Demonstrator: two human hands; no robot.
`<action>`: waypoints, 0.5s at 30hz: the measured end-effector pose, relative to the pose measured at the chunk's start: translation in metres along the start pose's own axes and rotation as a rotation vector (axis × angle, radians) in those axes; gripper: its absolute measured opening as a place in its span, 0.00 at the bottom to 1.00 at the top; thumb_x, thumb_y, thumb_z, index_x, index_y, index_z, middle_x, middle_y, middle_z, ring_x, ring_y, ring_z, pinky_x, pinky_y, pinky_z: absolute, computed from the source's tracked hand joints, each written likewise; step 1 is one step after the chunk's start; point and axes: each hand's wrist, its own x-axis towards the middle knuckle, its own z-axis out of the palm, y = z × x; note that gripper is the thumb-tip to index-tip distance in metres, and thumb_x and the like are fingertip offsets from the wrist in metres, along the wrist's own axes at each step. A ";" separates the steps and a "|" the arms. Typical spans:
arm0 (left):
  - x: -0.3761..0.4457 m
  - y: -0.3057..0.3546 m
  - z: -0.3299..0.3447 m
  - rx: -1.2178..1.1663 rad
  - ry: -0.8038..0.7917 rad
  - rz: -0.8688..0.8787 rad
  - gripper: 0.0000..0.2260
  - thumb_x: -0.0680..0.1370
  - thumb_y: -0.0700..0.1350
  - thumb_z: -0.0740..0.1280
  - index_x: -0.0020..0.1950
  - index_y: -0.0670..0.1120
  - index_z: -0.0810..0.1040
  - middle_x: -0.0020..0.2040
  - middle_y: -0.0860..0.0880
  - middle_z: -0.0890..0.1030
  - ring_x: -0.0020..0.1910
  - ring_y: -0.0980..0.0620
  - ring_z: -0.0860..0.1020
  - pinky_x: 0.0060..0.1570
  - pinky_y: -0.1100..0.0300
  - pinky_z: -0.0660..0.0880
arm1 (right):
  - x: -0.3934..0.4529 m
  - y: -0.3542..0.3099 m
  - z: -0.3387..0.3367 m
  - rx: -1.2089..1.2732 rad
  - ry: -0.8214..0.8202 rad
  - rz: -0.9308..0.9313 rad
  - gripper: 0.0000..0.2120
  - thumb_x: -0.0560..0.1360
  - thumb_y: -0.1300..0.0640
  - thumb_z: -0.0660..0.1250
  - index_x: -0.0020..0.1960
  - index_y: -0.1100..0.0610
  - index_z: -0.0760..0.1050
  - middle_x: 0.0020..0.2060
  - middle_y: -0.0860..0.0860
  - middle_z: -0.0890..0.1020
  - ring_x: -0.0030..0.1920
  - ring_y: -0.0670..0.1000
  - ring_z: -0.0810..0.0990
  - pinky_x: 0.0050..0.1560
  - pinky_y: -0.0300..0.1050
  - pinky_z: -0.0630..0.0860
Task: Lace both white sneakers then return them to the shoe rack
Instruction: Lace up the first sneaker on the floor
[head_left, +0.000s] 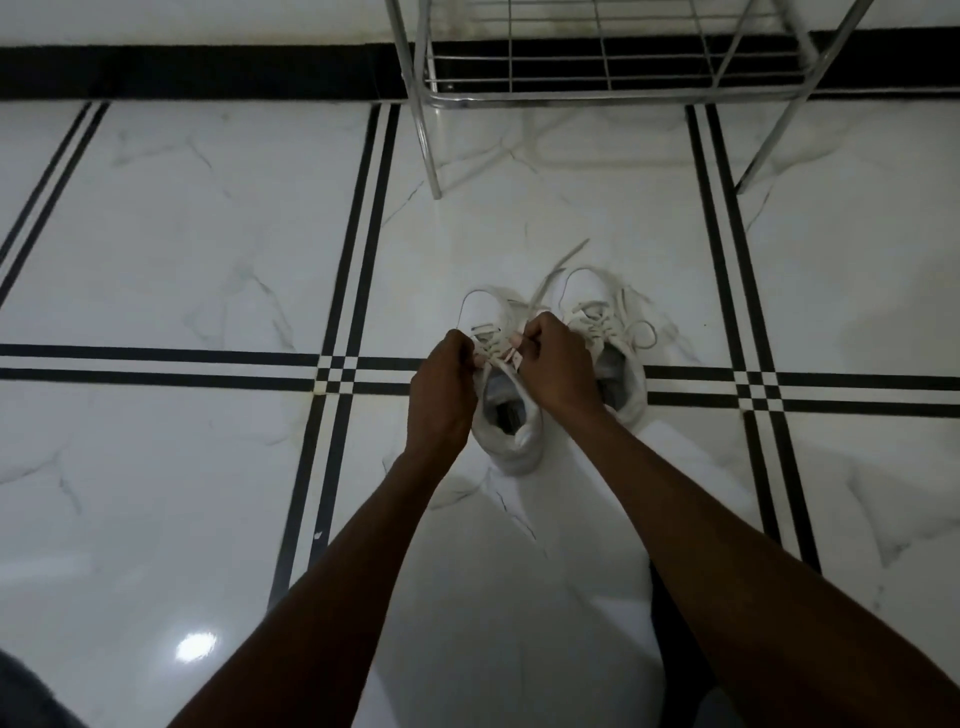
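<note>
Forearms nearest; left hand (441, 387), right hand (556, 364) grip pinching lace (545, 283); left sneaker (506, 415) tongue hidden.

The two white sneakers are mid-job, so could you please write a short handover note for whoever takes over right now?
Left hand and right hand: both pinch lace ends over the left sneaker, fingers closed.
Both sneakers stand side by side on the tiled floor, in front of the shoe rack.
Done: the right sneaker looks laced, with a loop showing.
Left: finish lacing and tying the left sneaker, then put both on the rack.
</note>
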 end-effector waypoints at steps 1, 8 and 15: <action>0.000 0.001 0.000 0.009 0.013 -0.017 0.04 0.80 0.35 0.62 0.49 0.43 0.72 0.42 0.49 0.80 0.37 0.51 0.76 0.33 0.61 0.68 | 0.000 0.000 0.002 -0.017 0.023 -0.005 0.07 0.79 0.55 0.65 0.50 0.59 0.73 0.46 0.57 0.84 0.48 0.58 0.82 0.45 0.54 0.79; -0.002 0.001 -0.001 0.022 0.086 -0.073 0.00 0.81 0.37 0.62 0.51 0.41 0.72 0.36 0.49 0.75 0.30 0.55 0.69 0.28 0.66 0.58 | -0.010 -0.004 0.008 -0.088 0.060 -0.019 0.10 0.81 0.55 0.61 0.53 0.63 0.71 0.49 0.61 0.82 0.51 0.64 0.80 0.44 0.51 0.71; -0.001 -0.005 0.000 -0.035 0.101 -0.136 0.04 0.81 0.39 0.62 0.52 0.38 0.72 0.41 0.41 0.80 0.37 0.45 0.76 0.35 0.55 0.67 | -0.009 -0.004 0.014 -0.035 0.079 0.056 0.10 0.81 0.56 0.59 0.56 0.63 0.71 0.52 0.62 0.81 0.54 0.64 0.80 0.52 0.58 0.76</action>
